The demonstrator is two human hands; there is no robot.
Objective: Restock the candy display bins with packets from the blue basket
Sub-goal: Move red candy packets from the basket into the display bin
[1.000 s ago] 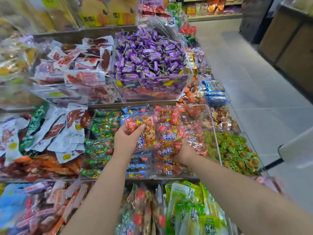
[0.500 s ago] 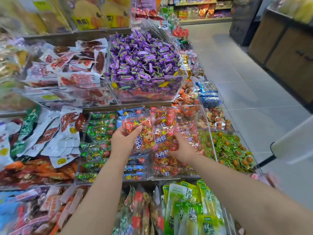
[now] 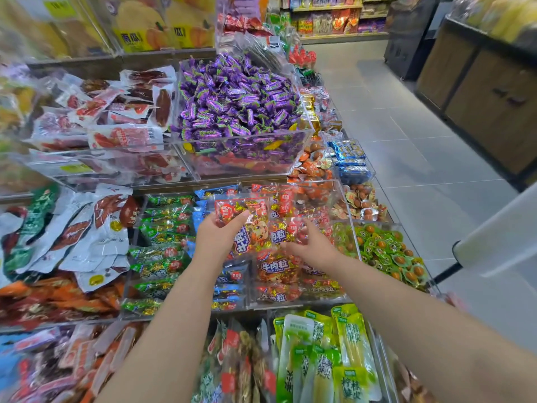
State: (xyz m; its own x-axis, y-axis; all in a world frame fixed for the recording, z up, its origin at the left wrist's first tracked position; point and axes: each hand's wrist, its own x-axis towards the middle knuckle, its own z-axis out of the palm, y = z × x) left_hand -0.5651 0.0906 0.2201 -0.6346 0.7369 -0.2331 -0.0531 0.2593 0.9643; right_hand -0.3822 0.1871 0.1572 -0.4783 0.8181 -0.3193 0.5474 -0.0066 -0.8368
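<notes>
- Head view: the left hand (image 3: 216,242) holds 1 red beef-cube packet (image 3: 250,225) upright over the clear bin (image 3: 293,304). Its thumb is curled over the packet's front near the top, and its fingers are hidden behind the packet.
- The right hand (image 3: 315,247) reaches into the same bin from the right. Its fingers (image 3: 290,245) are loosely bent and lie against a second red packet (image 3: 283,232), just beside the held one. It is not possible to tell whether they pinch it or only touch it.
- More red packets (image 3: 276,269) are stacked in the bin below both hands.
- Green packets (image 3: 162,228) fill the bin to the left, green-wrapped snacks (image 3: 386,251) the bin to the right, and purple candies (image 3: 235,103) are heaped on the tier above.
</notes>
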